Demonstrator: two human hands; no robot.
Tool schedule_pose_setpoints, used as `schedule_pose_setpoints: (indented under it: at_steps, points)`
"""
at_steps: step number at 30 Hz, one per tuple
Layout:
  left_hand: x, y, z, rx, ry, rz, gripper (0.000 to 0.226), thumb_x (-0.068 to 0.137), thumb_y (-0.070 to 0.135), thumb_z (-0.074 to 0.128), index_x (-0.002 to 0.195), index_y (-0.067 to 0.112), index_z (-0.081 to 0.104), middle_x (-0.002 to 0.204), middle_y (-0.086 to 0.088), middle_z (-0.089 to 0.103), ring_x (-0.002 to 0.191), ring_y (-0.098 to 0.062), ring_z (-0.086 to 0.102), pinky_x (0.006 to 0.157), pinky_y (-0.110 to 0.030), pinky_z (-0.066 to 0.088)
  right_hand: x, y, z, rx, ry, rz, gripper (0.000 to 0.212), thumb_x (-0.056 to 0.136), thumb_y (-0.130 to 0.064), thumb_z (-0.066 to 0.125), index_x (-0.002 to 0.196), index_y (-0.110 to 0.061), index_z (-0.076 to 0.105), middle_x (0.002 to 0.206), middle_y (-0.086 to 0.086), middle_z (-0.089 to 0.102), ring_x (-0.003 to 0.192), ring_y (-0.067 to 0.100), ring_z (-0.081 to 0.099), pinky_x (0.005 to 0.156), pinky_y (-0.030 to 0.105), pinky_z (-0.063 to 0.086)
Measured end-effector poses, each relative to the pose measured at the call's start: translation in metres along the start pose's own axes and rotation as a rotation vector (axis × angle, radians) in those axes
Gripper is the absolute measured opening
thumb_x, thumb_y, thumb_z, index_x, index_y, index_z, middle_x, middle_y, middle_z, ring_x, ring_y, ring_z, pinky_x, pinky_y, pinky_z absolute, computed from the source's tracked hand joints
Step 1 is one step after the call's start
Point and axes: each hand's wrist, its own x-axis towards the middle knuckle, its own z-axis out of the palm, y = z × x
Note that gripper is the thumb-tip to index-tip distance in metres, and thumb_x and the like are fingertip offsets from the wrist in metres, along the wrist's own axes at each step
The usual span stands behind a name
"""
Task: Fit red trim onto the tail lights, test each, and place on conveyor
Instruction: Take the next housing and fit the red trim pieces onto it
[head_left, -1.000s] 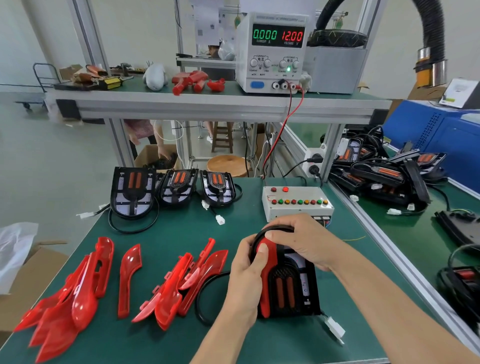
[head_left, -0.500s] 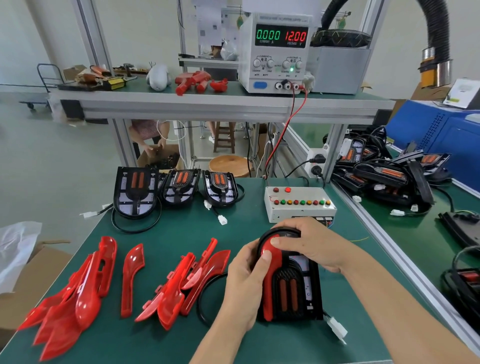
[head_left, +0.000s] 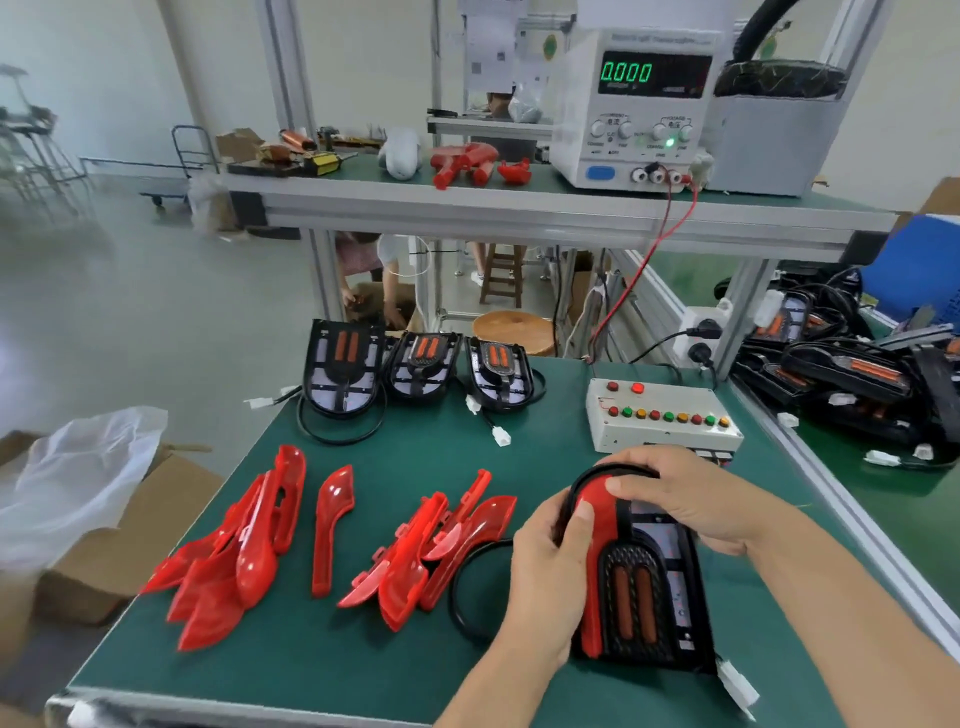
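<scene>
1. Head view: a black tail light (head_left: 641, 597) lies flat on the green tabletop (head_left: 363, 654), just in front of the white tester box (head_left: 662, 415), which carries a row of red, green and yellow buttons.
2. A red trim (head_left: 597, 525) sits along the left edge and over the curved top of that tail light.
3. The left hand (head_left: 545, 577) wraps the tail light's left side, thumb pressed down on the red trim; its grip is closed around the part.
4. The right hand (head_left: 675, 499) curls over the rounded top end of the tail light, fingertips on the trim, so its grip too is closed on it.
5. A white connector (head_left: 737, 686) lies by the tail light's near right corner.
6. Left of the tail light lie two heaps of loose red trims (head_left: 431, 556) and, between the heaps, a single piece.
7. Three bare tail lights (head_left: 415, 364) stand in a row at the far edge of the tabletop, left of the tester box.
8. Above the tester box, on the shelf, a power supply (head_left: 639, 109) shows green digits "0.000"; its other writing is too blurred to read.
9. Right of the tester box, a pile of black tail lights (head_left: 841, 374) rests on the conveyor (head_left: 893, 499).
</scene>
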Motion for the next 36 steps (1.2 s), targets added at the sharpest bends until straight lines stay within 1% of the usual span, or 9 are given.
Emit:
schedule_pose_setpoints:
  at_steps: [4, 7, 10, 14, 18, 22, 27, 33, 36]
  points:
    - [-0.009, 0.014, -0.019, 0.342, 0.186, 0.078, 0.025, 0.104, 0.038, 0.054, 0.127, 0.033, 0.062, 0.118, 0.018, 0.065, 0.104, 0.015, 0.057, 0.091, -0.003, 0.041, 0.01, 0.007, -0.007, -0.014, -0.024, 0.024, 0.021, 0.096, -0.006, 0.063, 0.113, -0.013, 0.072, 0.108, 0.009, 0.077, 0.098, 0.019, 0.074, 0.081, 0.027, 0.058]
    - [-0.023, 0.036, -0.057, 0.494, 0.333, 0.229, 0.004, 0.099, 0.034, 0.062, 0.101, 0.035, 0.065, 0.097, 0.014, 0.068, 0.089, 0.001, 0.062, 0.078, -0.012, 0.047, 0.016, 0.014, -0.012, 0.007, -0.013, 0.056, 0.026, 0.09, -0.012, 0.067, 0.116, -0.017, 0.071, 0.11, 0.012, 0.076, 0.103, 0.029, 0.073, 0.098, 0.047, 0.053]
    - [-0.022, 0.06, -0.112, 0.911, 0.469, 0.278, 0.008, 0.096, 0.036, 0.063, 0.094, 0.028, 0.065, 0.094, 0.012, 0.062, 0.083, -0.006, 0.06, 0.078, -0.025, 0.046, 0.018, 0.016, -0.011, 0.024, 0.004, 0.058, 0.033, 0.081, -0.019, 0.071, 0.114, -0.012, 0.07, 0.107, 0.016, 0.076, 0.101, 0.035, 0.072, 0.098, 0.049, 0.053]
    - [-0.002, 0.086, -0.164, 1.358, 0.579, 0.045, 0.027, 0.098, 0.039, 0.062, 0.112, 0.015, 0.059, 0.117, -0.005, 0.054, 0.096, -0.029, 0.066, 0.07, -0.032, 0.04, 0.02, 0.016, -0.006, 0.003, 0.003, 0.054, 0.023, 0.089, -0.015, 0.068, 0.11, -0.007, 0.071, 0.103, 0.016, 0.077, 0.093, 0.029, 0.075, 0.084, 0.039, 0.059]
    - [0.025, 0.086, -0.178, 1.577, 0.44, -0.178, 0.041, 0.096, 0.034, 0.069, 0.124, 0.009, 0.053, 0.126, -0.014, 0.053, 0.106, -0.033, 0.067, 0.071, -0.033, 0.041, 0.023, 0.021, -0.002, -0.067, 0.037, 0.049, 0.02, 0.093, -0.02, 0.067, 0.108, -0.01, 0.075, 0.103, 0.009, 0.078, 0.097, 0.022, 0.075, 0.09, 0.036, 0.056]
    - [0.043, 0.074, -0.189, 1.66, 0.351, -0.294, 0.037, 0.094, 0.019, 0.069, 0.126, 0.009, 0.053, 0.124, -0.013, 0.062, 0.113, -0.033, 0.066, 0.074, -0.034, 0.045, 0.023, 0.023, 0.003, -0.132, 0.099, 0.051, 0.016, 0.094, -0.03, 0.067, 0.104, -0.022, 0.077, 0.1, -0.009, 0.079, 0.092, 0.001, 0.072, 0.082, 0.02, 0.048]
    - [0.048, 0.07, -0.196, 1.64, 0.345, -0.26, 0.027, 0.091, 0.001, 0.059, 0.118, 0.006, 0.054, 0.117, -0.016, 0.067, 0.109, -0.036, 0.067, 0.069, -0.034, 0.043, 0.025, 0.027, 0.007, -0.129, 0.152, 0.087, 0.017, 0.094, -0.036, 0.068, 0.102, -0.025, 0.077, 0.096, -0.009, 0.079, 0.087, 0.001, 0.073, 0.077, 0.019, 0.048]
    - [0.05, 0.095, -0.18, 1.451, 0.446, 0.06, 0.013, 0.095, 0.01, 0.052, 0.107, 0.005, 0.054, 0.107, -0.018, 0.064, 0.093, -0.04, 0.066, 0.067, -0.036, 0.04, 0.028, 0.031, 0.015, -0.146, 0.2, 0.137, 0.016, 0.092, -0.042, 0.069, 0.097, -0.029, 0.077, 0.093, -0.015, 0.078, 0.081, -0.006, 0.07, 0.072, 0.014, 0.045]
    - [0.043, 0.111, -0.155, 1.19, 0.397, 0.214, 0.014, 0.088, 0.016, 0.056, 0.103, 0.015, 0.056, 0.094, -0.005, 0.064, 0.08, -0.027, 0.064, 0.066, -0.036, 0.047, 0.033, 0.034, 0.02, -0.192, 0.167, 0.172, 0.018, 0.093, -0.042, 0.069, 0.097, -0.026, 0.076, 0.102, -0.012, 0.076, 0.085, -0.004, 0.067, 0.07, 0.014, 0.044]
